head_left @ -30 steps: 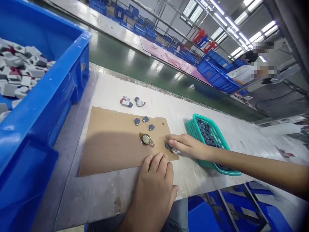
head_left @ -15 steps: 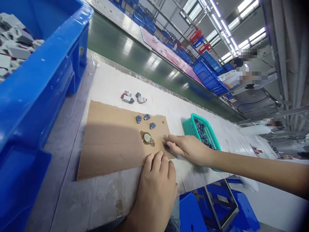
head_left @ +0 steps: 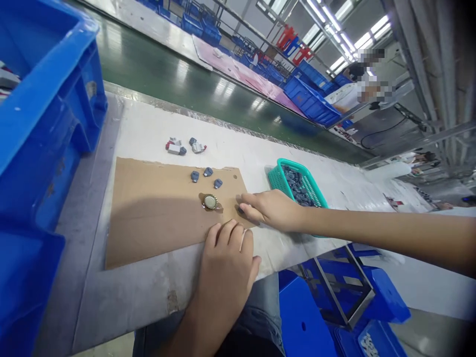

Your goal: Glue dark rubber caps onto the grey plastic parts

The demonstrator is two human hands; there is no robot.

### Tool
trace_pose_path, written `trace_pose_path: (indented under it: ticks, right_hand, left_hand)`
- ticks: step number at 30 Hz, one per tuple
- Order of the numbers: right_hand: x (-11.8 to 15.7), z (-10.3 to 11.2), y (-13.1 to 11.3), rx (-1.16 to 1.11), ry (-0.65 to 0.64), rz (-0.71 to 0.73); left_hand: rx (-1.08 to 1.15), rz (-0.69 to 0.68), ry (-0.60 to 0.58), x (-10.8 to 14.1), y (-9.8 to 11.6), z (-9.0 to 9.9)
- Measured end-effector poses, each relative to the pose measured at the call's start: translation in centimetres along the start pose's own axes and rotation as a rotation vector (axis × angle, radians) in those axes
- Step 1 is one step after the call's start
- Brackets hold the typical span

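Currently, right hand at the right end of the cardboard sheet, thumb and fingers pinched narrow on a small dark piece; piece sits under the fingertips, mostly hidden. Left hand palm down, fingers loosely spread and slightly bent, tips on the sheet's near edge; held piece lies just beyond and right of them. Round metal disc on the sheet, left of the right fingertips, near but apart. Three loose blue-grey pieces lie farther off, past the disc. Green basket, with many dark pieces inside, stands on the counter beyond the right hand, partly covered by hand and forearm.
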State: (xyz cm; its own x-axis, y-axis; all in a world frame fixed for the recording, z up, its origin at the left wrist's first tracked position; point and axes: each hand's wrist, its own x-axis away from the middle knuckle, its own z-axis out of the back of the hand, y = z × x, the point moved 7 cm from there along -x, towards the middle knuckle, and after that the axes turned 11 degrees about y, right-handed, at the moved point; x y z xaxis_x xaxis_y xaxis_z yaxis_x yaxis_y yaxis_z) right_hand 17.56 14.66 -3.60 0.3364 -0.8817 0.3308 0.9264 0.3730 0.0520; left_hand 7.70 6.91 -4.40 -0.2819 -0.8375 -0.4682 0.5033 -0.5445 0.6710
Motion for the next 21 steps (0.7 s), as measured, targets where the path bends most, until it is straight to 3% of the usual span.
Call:
trace_pose_path:
  ticks: [3,7,12,18,21]
  right_hand:
    - [0.2,0.3,0.4,-0.124,0.084,-0.040]
    - [1.3,1.0,0.4,-0.418,0.197,-0.102]
    - [5.2,0.8,-1.6,-0.891,0.214,-0.136]
    - [9.0,-0.6,-3.7,-1.594,0.101,-0.137]
    - [9.7,-1.8,-3.9,-1.816,0.058,-0.203]
  left_hand:
    - [0.034,0.006,0.161,0.1,0.1,1.7]
    - [0.163,0.150,0.382,1.1,-0.8,4.2]
    - [0.328,0.247,0.333,1.8,-0.1,5.1]
    - [0.436,0.119,0.252,0.4,4.6,5.2]
    - [0.515,0.142,0.265,0.3,5.2,4.7]
